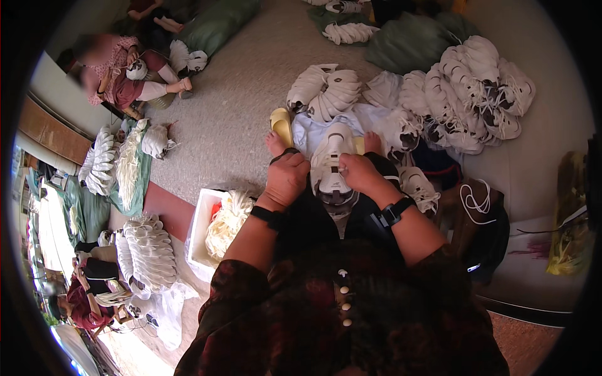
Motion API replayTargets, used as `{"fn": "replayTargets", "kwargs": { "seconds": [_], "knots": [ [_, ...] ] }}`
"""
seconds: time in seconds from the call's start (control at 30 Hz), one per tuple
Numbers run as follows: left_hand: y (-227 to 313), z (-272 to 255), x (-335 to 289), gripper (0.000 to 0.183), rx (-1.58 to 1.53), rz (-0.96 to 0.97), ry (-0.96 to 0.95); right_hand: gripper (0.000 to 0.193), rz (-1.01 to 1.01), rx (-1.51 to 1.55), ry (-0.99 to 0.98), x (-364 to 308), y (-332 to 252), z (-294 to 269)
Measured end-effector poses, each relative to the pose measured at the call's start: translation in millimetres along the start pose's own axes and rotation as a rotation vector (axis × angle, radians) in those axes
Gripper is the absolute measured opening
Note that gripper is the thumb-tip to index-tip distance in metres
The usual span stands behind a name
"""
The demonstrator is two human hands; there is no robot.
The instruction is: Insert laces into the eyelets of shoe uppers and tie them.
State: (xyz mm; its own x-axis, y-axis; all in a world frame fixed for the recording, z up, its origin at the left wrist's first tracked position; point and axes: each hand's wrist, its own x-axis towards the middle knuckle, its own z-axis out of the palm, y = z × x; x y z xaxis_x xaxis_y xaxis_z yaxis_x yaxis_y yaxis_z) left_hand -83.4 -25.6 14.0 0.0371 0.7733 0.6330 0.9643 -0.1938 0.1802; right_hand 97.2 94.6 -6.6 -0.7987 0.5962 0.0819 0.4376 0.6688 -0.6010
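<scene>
A white sneaker (328, 135) rests between my knees, toe pointing away from me, with dark slots down its lacing strip. Just left of the shoe, my left hand (288, 177) is closed in a fist, and whatever it grips is hidden. Against the shoe's right side, my right hand (360, 172) is closed in a pinch at the lacing strip. Anything between its fingers is too small to make out. Beyond the sneaker a pale blue cloth (307, 127) is spread near my bare feet.
A white foam box (199, 235) of pale laces (231, 222) stands at my left. White shoe uppers (338, 94) are stacked ahead, with a large heap (470, 94) to the right. Two seated people (116, 81) (84, 297) work at the left among more stacks. A yellow slipper (281, 127) lies by my foot.
</scene>
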Motion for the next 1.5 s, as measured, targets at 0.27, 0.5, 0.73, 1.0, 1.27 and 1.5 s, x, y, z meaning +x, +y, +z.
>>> {"fn": "replayTargets", "kwargs": {
  "seconds": [0.27,0.5,0.73,1.0,1.27,1.5],
  "knots": [
    [-9.2,-11.3,-22.0,0.008,-0.463,-0.223,-0.226,0.014,-0.014,0.038,-0.033,-36.3,-10.9,-30.6],
    [-63.3,-41.1,-56.5,0.008,-0.667,-0.67,-0.407,0.009,-0.174,-0.275,0.105,-45.4,25.0,-50.9],
    [-140.1,-132.1,-130.0,0.003,-0.597,-0.968,-0.456,0.012,-0.072,-0.194,0.144,-74.6,65.2,-162.8],
    [-165.5,-201.9,-195.5,0.004,-0.452,-1.219,-0.385,0.008,0.127,-0.289,0.229,-131.2,104.0,-288.2],
    [-147.0,-155.3,-208.3,0.015,-0.152,-1.032,-0.438,0.003,0.205,-0.785,0.531,-163.5,138.1,-311.9],
    [-31.7,-66.3,-82.6,0.008,-1.314,-1.143,-0.484,0.017,0.481,0.674,-0.052,-84.5,46.1,-153.6]
  ]
}}
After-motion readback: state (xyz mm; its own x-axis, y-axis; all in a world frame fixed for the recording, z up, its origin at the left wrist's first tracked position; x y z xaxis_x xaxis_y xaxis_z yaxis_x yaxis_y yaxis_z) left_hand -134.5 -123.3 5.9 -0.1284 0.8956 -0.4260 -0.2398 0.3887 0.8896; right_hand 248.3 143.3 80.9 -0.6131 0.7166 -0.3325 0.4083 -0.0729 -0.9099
